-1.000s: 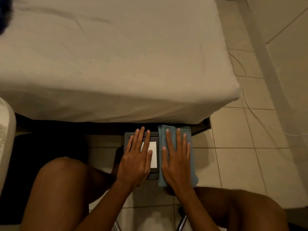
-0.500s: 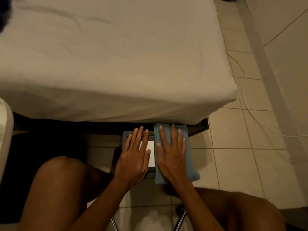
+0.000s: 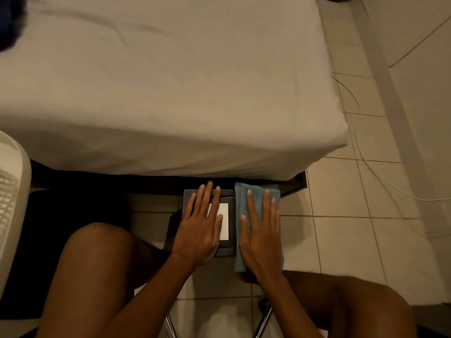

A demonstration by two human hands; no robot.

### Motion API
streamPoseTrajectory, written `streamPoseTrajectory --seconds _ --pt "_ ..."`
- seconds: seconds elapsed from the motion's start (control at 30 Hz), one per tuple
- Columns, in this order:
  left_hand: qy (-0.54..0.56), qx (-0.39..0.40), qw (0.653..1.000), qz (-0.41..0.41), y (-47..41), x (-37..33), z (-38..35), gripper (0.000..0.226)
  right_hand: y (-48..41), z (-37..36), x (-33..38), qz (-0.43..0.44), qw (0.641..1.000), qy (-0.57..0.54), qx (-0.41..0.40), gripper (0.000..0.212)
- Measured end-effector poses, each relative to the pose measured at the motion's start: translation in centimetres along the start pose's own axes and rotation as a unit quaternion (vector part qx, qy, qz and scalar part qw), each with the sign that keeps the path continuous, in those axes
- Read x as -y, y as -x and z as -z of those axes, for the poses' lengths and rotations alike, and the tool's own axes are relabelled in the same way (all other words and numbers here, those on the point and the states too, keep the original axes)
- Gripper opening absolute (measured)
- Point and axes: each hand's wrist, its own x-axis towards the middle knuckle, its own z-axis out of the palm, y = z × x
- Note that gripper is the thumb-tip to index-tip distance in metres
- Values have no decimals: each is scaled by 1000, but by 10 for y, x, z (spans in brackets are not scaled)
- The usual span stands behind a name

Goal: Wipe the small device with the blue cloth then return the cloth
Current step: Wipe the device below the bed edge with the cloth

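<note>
The small device (image 3: 225,248) is a dark grey slab with a white panel, lying between my knees just in front of the bed's edge. My left hand (image 3: 200,230) rests flat on its left part with the fingers spread, covering much of the panel. The folded blue cloth (image 3: 244,198) lies along the device's right side. My right hand (image 3: 262,237) presses flat on the cloth, fingers pointing toward the bed. The device's right edge is hidden under the cloth.
A bed with a pale sheet (image 3: 170,93) fills the upper view, its edge overhanging just beyond my fingertips. A white slatted object (image 3: 12,203) stands at the left. A thin white cable (image 3: 361,152) runs over the tiled floor at the right. Metal stool legs (image 3: 263,318) show below.
My right hand slid the cloth a little left and toward the bed, then back to the right. My left hand has stayed flat on the device.
</note>
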Motion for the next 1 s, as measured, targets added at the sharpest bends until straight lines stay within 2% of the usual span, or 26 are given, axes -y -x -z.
streamPoseTrajectory --seconds 0.1,0.23,0.4,0.57,0.73,0.9,1.0 --pt "7 2 1000 0 0 0 0 62 27 -13 6 -10 1000 21 -15 62" --pt "-13 2 1000 1 -4 1 -3 62 -20 -3 7 -2 999 32 -26 61" --pt "-20 13 1000 3 -2 1 -2 63 25 -4 2 7 1000 -1 -23 63" --pt "-24 3 1000 2 -5 1 -4 63 -26 3 7 -33 999 -28 -25 63" --pt "-19 -1 1000 1 -2 1 -4 63 25 -3 3 -53 997 -64 -6 67" --pt "-13 -8 1000 2 -3 0 -5 63 -20 1 8 -39 998 -40 -26 66" --pt "-8 -6 1000 1 -2 -1 -3 62 17 -3 3 -39 998 -48 -29 66"
